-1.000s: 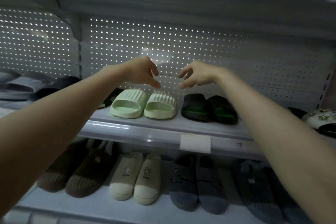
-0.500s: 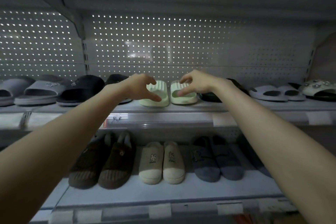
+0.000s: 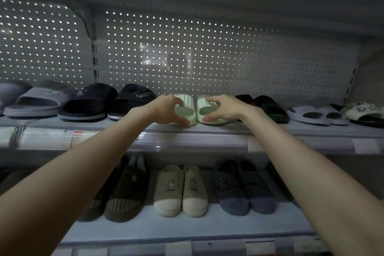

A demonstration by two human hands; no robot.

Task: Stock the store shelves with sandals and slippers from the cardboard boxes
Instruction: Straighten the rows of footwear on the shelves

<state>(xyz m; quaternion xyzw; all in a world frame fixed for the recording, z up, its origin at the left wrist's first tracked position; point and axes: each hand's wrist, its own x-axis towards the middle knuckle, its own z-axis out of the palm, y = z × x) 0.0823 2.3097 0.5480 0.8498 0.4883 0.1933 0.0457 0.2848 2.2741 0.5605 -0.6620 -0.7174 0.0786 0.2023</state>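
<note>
Shelf [image 3: 207,130] slide [image 3: 135,101] reads "Super"; left hand [image 3: 166,110], right hand [image 3: 225,110] grip green slides [image 3: 187,112].

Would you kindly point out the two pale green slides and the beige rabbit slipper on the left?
left green slide [image 3: 185,112]: head view, footbed.
right green slide [image 3: 203,110]: head view, footbed.
left beige slipper [image 3: 168,190]: head view, upper near the rabbit.

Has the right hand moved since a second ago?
Yes: down. The right hand went from in front of the perforated back panel to the middle shelf, where it grips the right green slide.
</note>
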